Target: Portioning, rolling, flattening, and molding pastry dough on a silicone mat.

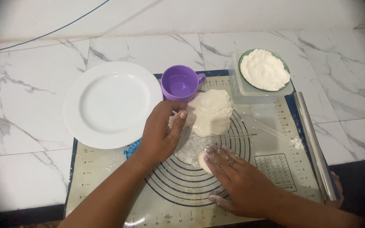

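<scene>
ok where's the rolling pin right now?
The metal rolling pin lies along the right edge of the baking mat in the head view, below the flour bowl and beyond the right hand; neither hand touches it.

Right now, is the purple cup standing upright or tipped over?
Upright: the purple cup stands on its base, its open mouth facing up.

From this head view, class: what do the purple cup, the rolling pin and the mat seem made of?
Purple cup: likely plastic, with an opaque, even sheen. Rolling pin: probably steel, grey and reflective. Mat: perhaps silicone, thin, flat and printed with rings.
</scene>
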